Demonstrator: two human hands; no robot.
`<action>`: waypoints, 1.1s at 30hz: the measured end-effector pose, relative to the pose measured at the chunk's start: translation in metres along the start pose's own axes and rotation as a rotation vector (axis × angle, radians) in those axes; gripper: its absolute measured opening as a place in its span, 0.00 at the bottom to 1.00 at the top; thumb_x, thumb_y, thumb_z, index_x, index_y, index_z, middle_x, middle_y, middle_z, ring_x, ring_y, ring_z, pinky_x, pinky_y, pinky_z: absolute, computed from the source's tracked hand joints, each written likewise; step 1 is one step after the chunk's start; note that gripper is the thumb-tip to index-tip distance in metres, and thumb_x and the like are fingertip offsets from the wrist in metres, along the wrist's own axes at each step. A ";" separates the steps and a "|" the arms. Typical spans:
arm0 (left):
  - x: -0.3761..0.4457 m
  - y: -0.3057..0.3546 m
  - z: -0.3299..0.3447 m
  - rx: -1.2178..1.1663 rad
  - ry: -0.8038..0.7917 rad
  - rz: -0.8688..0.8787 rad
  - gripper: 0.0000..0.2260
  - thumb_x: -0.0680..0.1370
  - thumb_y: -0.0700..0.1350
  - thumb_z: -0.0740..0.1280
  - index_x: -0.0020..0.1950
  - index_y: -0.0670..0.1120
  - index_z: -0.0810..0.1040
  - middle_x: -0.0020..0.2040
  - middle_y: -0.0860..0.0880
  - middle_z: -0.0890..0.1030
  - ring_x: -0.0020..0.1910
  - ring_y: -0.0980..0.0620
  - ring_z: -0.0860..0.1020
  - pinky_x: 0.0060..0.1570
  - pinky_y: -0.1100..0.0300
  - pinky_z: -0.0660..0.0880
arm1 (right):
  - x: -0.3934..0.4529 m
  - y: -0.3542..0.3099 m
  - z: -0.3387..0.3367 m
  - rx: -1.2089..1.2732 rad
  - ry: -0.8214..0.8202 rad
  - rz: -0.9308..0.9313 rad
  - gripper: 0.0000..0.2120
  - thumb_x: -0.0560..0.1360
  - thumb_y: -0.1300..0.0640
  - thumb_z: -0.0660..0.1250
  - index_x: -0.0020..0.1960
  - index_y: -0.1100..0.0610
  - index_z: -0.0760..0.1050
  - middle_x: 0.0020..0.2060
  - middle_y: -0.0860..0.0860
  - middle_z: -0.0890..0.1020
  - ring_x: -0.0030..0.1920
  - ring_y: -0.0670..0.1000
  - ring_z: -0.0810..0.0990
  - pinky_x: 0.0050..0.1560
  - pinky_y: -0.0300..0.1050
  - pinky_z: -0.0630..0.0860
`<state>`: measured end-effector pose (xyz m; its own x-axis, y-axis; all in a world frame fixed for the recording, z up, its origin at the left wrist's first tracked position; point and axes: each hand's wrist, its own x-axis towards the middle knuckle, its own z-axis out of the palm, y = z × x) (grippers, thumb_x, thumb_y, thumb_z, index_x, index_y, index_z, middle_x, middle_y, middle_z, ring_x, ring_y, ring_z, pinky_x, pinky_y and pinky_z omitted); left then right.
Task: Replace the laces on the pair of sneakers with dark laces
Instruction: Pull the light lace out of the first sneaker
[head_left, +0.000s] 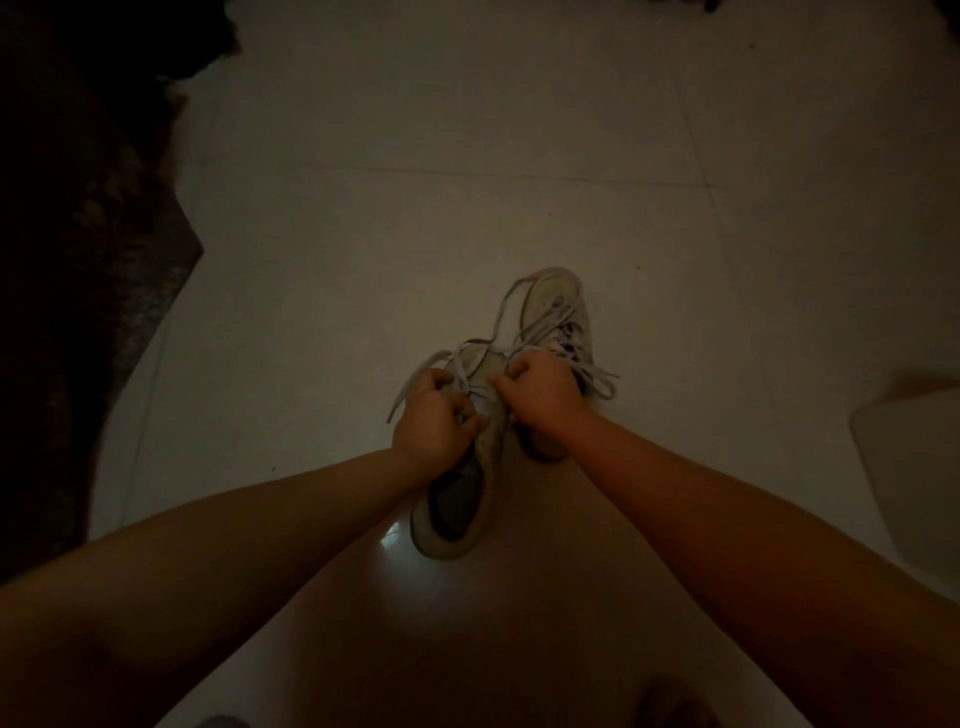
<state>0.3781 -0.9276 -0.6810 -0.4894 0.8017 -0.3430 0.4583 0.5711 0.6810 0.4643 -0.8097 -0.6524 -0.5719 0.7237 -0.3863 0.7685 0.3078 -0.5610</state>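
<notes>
Pale floor tiles (363, 234) carry everything, dimly lit. Nearest, the near sneaker (457, 499) lies with its heel toward the person and its long axis running away toward the toe. Both hands work at its lacing: the left hand (431, 421) and the right hand (540, 392) sit level, equally near, fingers curled and pinching the light lace (415, 384), which trails off to the left. Just beyond lies the far sneaker (563, 312), its own pale laces loose. No dark laces show.
</notes>
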 end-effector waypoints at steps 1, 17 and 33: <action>0.000 0.000 0.000 -0.002 0.002 0.001 0.10 0.74 0.45 0.70 0.44 0.38 0.81 0.66 0.40 0.67 0.68 0.45 0.65 0.62 0.60 0.65 | 0.002 0.000 0.002 0.027 0.019 -0.012 0.17 0.75 0.58 0.67 0.29 0.57 0.69 0.30 0.55 0.76 0.31 0.50 0.75 0.41 0.40 0.73; 0.000 -0.003 0.000 0.023 0.018 0.013 0.08 0.74 0.47 0.70 0.42 0.41 0.81 0.66 0.42 0.65 0.67 0.45 0.66 0.60 0.60 0.66 | 0.006 -0.005 -0.033 0.102 -0.068 0.120 0.17 0.75 0.51 0.66 0.36 0.65 0.79 0.24 0.54 0.79 0.26 0.51 0.79 0.30 0.42 0.76; 0.001 -0.005 0.000 0.009 0.011 0.015 0.08 0.74 0.47 0.70 0.44 0.42 0.82 0.67 0.43 0.65 0.67 0.45 0.65 0.60 0.61 0.64 | 0.027 -0.008 -0.032 0.484 0.482 0.119 0.07 0.77 0.57 0.62 0.42 0.58 0.74 0.34 0.56 0.80 0.36 0.55 0.81 0.42 0.54 0.81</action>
<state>0.3755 -0.9301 -0.6848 -0.4901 0.8086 -0.3257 0.4726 0.5604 0.6801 0.4519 -0.7731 -0.6353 -0.2148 0.9635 -0.1599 0.5394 -0.0195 -0.8419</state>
